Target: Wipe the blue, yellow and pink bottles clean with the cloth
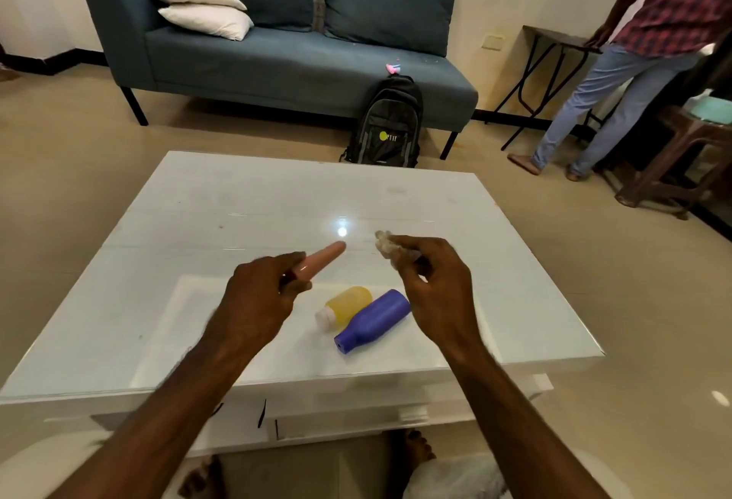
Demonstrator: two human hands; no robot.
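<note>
Gripping the pink bottle (323, 256) in the left hand (261, 292), fingers curled round its near end, well clear of the surface (198, 221), far end angled away and to the right. Held so, most likely, to offer the long bare side to the other hand and leave room for turning it.

Pinching a small crumpled cloth (390, 247) in the right hand (431, 288), thumb and fingers closed on it, bunched end poking out toward the bottle. Near the bottle's far tip but apart from it; wiping not yet begun on this one. Bunched up, presumably, to make a firm pad for rubbing rather than a loose flap.

Below and between the hands, lying on their sides: the yellow bottle (348, 304), white cap toward the left, and the blue bottle (374, 320), neck toward the near edge, side by side on a paler sheet on the surface. Laid flat, probably, to stop them toppling and to keep both hands free for one bottle at a time, within easy reach.

Hard to tell whether the pink bottle's cap sits inside the left fist, hidden as it is by the fingers.
</note>
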